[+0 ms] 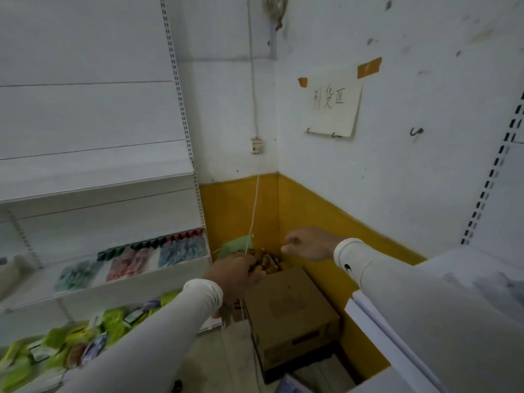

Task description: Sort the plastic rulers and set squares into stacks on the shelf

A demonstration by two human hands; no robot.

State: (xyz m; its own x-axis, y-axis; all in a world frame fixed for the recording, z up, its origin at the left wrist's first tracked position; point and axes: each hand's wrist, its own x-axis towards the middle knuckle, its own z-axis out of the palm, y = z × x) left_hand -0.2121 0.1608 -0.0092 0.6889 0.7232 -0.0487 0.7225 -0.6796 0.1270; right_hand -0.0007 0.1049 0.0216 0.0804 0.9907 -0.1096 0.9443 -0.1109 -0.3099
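Closed cardboard box (289, 313) in yellow-banded corner, handwritten paper sign (333, 107) taped above.

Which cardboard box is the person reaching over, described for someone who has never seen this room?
Find the corner where the yellow-painted lower wall meets. On the floor there, beside the white shelf unit, stands a closed brown cardboard box. The left hand hovers at its far edge; it is plain brown, unlike the orange packets heaped behind it.

White sleeves (397, 293), small black logo (348, 268)
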